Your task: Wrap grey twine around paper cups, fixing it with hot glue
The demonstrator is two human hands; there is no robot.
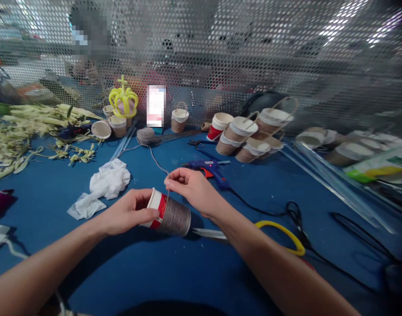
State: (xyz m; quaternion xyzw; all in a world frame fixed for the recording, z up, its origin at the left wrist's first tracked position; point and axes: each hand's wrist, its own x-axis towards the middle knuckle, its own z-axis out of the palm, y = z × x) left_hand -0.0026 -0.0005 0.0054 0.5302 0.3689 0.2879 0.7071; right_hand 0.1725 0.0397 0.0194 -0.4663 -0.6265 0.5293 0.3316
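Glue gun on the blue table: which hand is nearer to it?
Right. The right hand, pinching the yarn, is just on the near side of the glue gun. The left hand, holding the paper cup, is farther off to the left.

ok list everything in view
wrapped cup: 1, red-grey, centre
yarn ball: 1, grey, back
glue gun: 1, blue, centre
scissors: 1, yellow handle, right
brown cups: many, brown, back
red cup: 1, red, back
crown: 1, yellow, back left
screen: 1, white, back
plastic: some, white, left
foliage: heap, pale, left
rods: several, clear, right
packet: 1, green, right
table: 1, blue, below
mesh: 1, grey, background
left hand: 1, bare, holding cup
right hand: 1, bare, holding cord
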